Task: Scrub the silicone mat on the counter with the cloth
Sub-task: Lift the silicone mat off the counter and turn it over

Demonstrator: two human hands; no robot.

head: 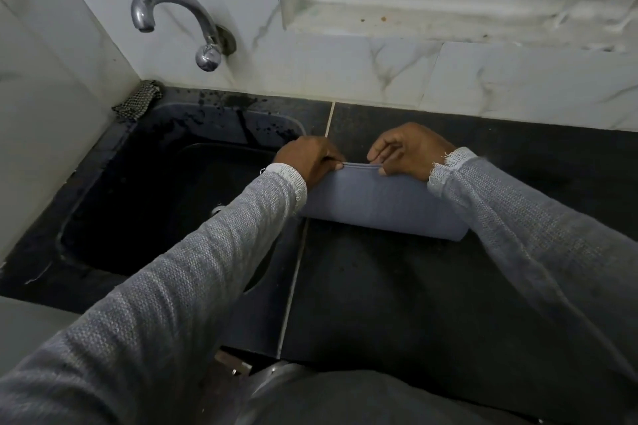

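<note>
Both hands (310,159) (407,152) pinch the grey mat (376,203) beside the sink (103,162).

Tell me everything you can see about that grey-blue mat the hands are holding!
The silicone mat looks grey-blue, smooth and bendy. It is folded over, so two thin edges meet in a line at the top and its bottom curves round like a loose roll. The left hand and right hand each pinch that top edge. It sits on the dark counter, just right of the black sink. Both sleeves hide its ends.
</note>
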